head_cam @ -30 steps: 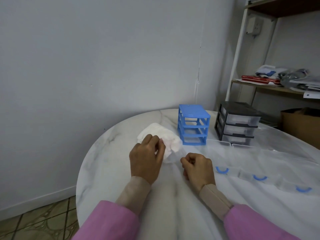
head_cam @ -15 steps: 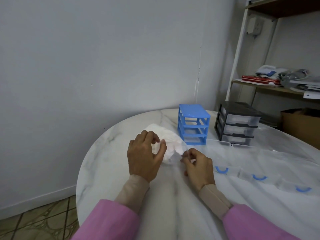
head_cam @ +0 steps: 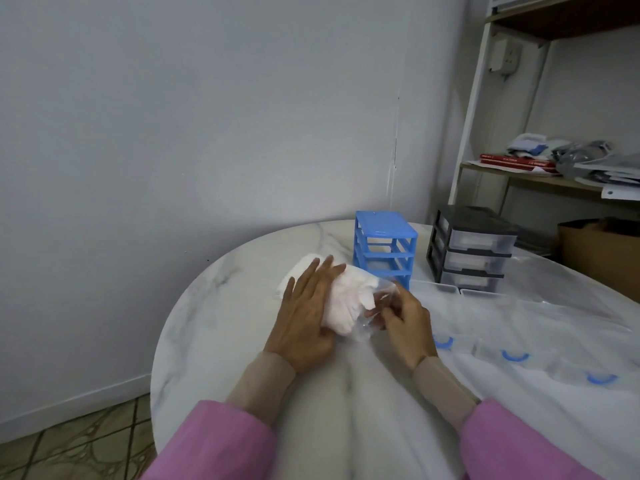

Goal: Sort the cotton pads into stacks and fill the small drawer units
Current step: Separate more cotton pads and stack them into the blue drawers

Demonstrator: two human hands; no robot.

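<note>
A clear plastic bag of white cotton pads (head_cam: 341,299) lies on the white marble table (head_cam: 214,327). My left hand (head_cam: 308,313) rests flat on the bag's left side with fingers straight. My right hand (head_cam: 401,320) pinches the clear open end of the bag at its right. Just behind the bag stands a blue drawer frame (head_cam: 384,251) with empty slots. To its right is a black drawer unit (head_cam: 467,251) with three clear drawers pushed in.
Clear drawers with blue handles (head_cam: 516,355) lie in a row on the table at the right, with two more (head_cam: 450,291) before the black unit. A shelf (head_cam: 519,168) with papers and a cardboard box (head_cam: 599,258) stand behind. The table edge curves at the left.
My left hand has flattened from a curled grip onto the bag. My right hand moved up to the bag's open end and took hold of the plastic.
</note>
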